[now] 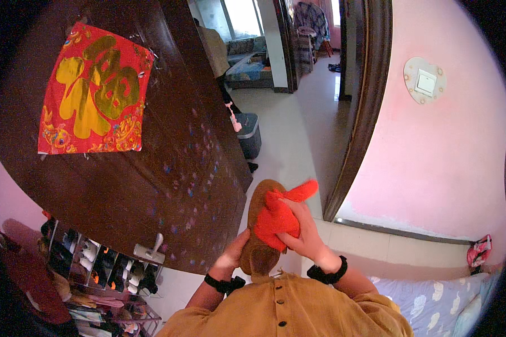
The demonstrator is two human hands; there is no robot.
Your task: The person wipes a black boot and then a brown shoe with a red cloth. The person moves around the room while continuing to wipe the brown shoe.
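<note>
Just in front of my chest is a brown slipper, its long side pointing away from me. My left hand grips its left edge near the end closest to me. A bright red fabric piece with a long flap lies against the slipper's right side and hides part of it. My right hand is closed around the red piece, pressing it to the slipper. Both wrists carry black bands.
A dark wooden door with a red poster stands at left, near a shoe rack. Beyond the doorway is a grey bin. Right are a pink wall and a patterned bed cover.
</note>
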